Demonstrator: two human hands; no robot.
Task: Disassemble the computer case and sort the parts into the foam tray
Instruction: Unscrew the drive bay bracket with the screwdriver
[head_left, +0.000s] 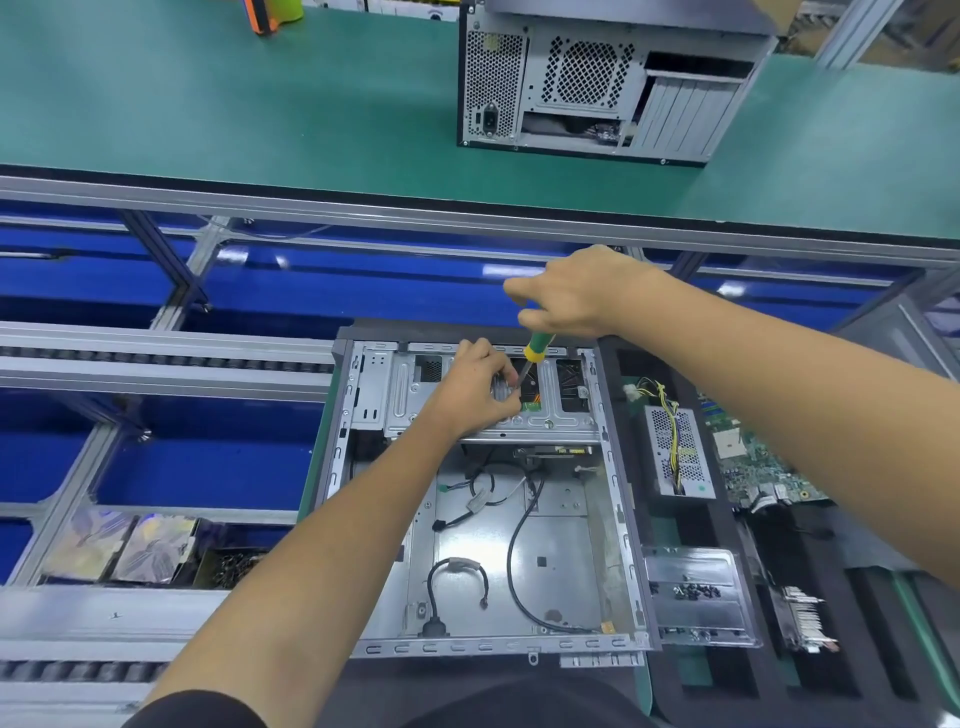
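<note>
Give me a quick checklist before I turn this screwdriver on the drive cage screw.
1. Right hand grips the screwdriver handle: ok.
2. Left hand steadies the shaft near the tip, resting on the drive cage: ok.
3. Tip seated in the screw head: cannot tell, the fingers hide it.
4. Loose cables on the computer case floor lie away from the cage: ok.
5. Clear screw box on the foam tray within reach on the right: ok.
</note>
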